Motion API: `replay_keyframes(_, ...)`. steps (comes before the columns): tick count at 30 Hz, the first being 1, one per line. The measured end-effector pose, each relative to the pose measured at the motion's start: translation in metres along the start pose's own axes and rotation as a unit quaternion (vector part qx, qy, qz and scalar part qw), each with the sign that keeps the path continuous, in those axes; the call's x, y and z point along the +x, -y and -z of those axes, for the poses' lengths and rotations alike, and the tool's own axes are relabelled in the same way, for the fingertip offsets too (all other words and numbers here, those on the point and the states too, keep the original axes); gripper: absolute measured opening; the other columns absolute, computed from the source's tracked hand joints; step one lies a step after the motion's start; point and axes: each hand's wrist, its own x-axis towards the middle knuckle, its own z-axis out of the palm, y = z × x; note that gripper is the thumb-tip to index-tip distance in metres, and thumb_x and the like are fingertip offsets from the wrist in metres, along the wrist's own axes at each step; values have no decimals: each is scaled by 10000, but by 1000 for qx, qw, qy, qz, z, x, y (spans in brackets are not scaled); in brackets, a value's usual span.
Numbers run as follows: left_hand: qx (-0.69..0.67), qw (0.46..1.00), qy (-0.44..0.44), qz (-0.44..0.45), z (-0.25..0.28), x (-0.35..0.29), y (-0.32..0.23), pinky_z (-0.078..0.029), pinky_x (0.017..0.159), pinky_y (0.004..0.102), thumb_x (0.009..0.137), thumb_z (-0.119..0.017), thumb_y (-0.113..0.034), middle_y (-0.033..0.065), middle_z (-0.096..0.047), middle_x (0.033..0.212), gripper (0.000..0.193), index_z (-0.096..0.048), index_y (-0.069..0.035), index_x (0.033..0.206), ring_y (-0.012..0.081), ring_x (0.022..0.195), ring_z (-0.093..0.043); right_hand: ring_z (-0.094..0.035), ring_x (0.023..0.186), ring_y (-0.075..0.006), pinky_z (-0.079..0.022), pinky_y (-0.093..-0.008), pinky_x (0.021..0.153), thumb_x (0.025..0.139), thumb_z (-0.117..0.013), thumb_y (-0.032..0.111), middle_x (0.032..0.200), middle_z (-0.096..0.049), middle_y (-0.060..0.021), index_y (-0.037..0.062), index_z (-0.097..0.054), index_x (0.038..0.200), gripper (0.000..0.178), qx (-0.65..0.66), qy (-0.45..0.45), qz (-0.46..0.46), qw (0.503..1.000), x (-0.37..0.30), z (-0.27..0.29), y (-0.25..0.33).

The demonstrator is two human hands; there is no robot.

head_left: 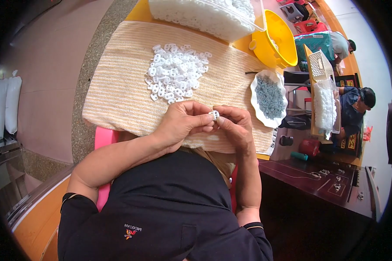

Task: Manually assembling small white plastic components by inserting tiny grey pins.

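While two hands pinch one white clip, pile uncounted.

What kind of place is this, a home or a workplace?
Probably a small hand-assembly workshop. The hands work one white plastic piece from a pile on a towel, a clear bin holds many more, and other people sit working nearby.
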Motion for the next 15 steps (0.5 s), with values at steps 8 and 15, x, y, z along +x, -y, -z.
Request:
replay_keyframes(8, 1, 1000, 1, 10, 1, -1, 1, -578, 719, 248, 855, -674, -34, 96, -670, 898, 129, -639, 13, 970, 150, 784, -670, -667, 815, -169, -553, -265, 725, 843, -641, -28, 947, -686, -134, -64, -629, 1109, 269, 10, 13, 23, 1000, 0, 1, -3)
replay_keyframes(15, 1, 1000, 0, 13, -1, -1, 1, -579, 716, 249, 856, -677, -40, 95, -670, 893, 113, -638, 7, 951, 145, 776, -667, -668, 824, -172, -558, -268, 730, 841, -663, -5, 970, -682, -134, -59, -632, 1107, 273, -2, 25, 30, 999, -1, 3, -4)
